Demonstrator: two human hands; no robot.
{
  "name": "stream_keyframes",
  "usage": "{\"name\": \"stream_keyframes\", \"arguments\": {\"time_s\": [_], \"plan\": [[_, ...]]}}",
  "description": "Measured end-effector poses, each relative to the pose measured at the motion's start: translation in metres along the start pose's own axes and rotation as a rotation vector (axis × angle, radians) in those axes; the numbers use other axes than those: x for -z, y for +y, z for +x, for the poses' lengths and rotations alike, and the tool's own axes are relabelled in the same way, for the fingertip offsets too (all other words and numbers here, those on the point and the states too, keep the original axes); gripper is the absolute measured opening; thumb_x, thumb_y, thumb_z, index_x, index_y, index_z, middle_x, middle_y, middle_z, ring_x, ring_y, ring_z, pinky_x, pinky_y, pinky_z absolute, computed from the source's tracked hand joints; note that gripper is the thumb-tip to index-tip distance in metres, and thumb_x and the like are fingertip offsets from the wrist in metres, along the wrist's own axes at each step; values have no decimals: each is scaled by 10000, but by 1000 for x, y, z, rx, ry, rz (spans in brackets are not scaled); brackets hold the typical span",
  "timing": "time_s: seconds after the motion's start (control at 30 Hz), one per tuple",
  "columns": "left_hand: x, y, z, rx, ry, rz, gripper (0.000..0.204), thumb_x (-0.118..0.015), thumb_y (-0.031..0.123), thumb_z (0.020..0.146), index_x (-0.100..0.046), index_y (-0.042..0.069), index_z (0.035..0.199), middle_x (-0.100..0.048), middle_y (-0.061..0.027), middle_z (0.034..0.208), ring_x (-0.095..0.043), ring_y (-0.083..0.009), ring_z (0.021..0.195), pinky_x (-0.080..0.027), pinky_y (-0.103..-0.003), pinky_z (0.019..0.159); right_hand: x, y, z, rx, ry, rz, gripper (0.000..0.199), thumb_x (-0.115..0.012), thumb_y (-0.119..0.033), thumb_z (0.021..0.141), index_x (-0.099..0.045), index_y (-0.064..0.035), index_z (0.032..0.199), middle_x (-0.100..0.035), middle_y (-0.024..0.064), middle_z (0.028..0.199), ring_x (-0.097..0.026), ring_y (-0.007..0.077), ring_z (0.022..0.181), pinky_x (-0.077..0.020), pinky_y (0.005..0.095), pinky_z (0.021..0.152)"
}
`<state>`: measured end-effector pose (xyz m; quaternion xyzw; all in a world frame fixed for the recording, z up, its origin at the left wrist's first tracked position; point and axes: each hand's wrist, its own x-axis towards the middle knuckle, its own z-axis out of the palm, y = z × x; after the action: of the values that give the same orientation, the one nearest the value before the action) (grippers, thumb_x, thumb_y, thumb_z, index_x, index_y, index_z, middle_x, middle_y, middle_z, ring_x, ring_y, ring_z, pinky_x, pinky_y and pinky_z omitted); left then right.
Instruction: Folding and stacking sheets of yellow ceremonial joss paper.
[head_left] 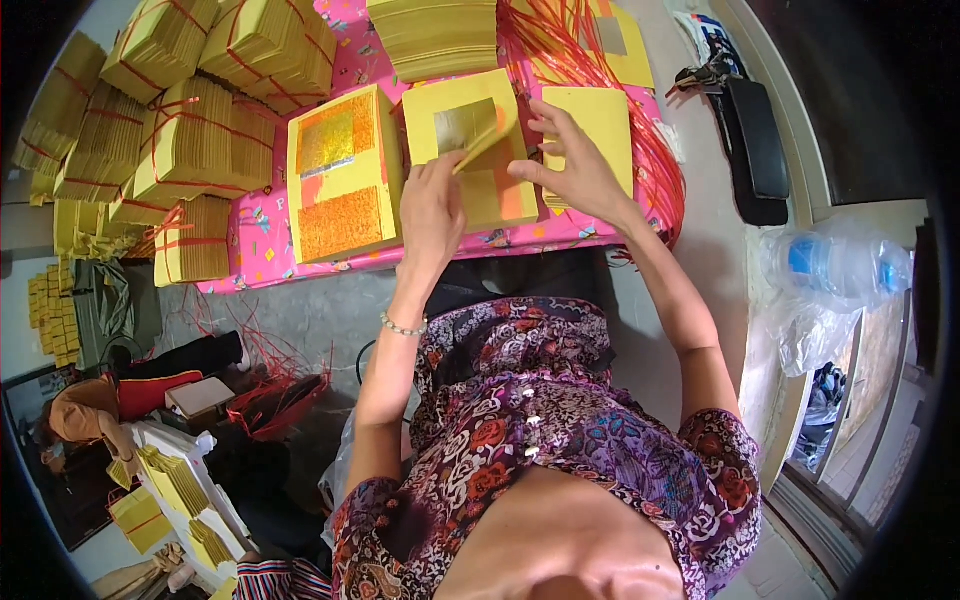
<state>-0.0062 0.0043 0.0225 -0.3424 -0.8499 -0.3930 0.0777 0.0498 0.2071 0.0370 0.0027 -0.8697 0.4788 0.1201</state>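
Left hand (432, 212) is pinching a thin, curled yellow paper sheet (492, 140), right hand (572, 168) is hovering beside it, kinda splayed.

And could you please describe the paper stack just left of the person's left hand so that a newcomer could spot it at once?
Find the pink tablecloth near the top of the view. On it, between the red-tied yellow bundles and the left hand, lies the yellow paper stack. It alone shows two orange patches, the farther one gold-centred.
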Motion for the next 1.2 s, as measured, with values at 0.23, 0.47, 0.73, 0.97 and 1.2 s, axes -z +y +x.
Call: {"name": "stream_keyframes", "arguments": {"time_s": [0.23, 0.47, 0.73, 0.97, 1.2], "plan": [[23, 30, 2, 308, 20, -696, 239, -510, 42, 923, -535, -9, 1154, -623, -130, 985, -569, -139, 941, -454, -301, 808, -21, 10, 14, -53, -109, 610, 1035, -811, -224, 726, -102, 3, 1445, -308, 180, 1437, -334, 303, 1326, -299, 413, 1086], [24, 25, 9, 342, -15, -850, 346, -563, 94, 924, -467, -17, 1238, -587, -90, 1151, -541, -125, 1056, -439, -268, 893, -19, -8, 6, -101, -204, 742, 800, -765, -137, 757, -292, 17, 1384, -461, 116, 1329, -446, 198, 1232, -349, 356, 1046], [10, 8, 16, 313, 76, -646, 488, -656, 123, 863, -404, -20, 1256, -582, -124, 1092, -571, -185, 991, -465, -297, 851, -12, -14, -4, -290, -145, 720, 633, -734, -173, 794, -412, 25, 1302, -574, 102, 1183, -559, 161, 1066, -444, 302, 921], [18, 11, 26, 515, -204, -1100, 459, -586, 99, 909, -398, -35, 1306, -579, -120, 1175, -567, -155, 1056, -456, -286, 896, -9, -19, -1, -372, -163, 682, 551, -713, -208, 820, -467, 48, 1241, -601, 106, 1122, -588, 149, 999, -474, 280, 851], [10, 14, 31, 619, -208, -1197, 373, -540, 77, 930, -425, -33, 1266, -587, -117, 1140, -569, -151, 1020, -475, -282, 854, -14, -4, 1, -377, -136, 799, 457, -666, -184, 862, -496, 49, 1217, -617, 108, 1101, -611, 146, 968, -499, 286, 843]]}}
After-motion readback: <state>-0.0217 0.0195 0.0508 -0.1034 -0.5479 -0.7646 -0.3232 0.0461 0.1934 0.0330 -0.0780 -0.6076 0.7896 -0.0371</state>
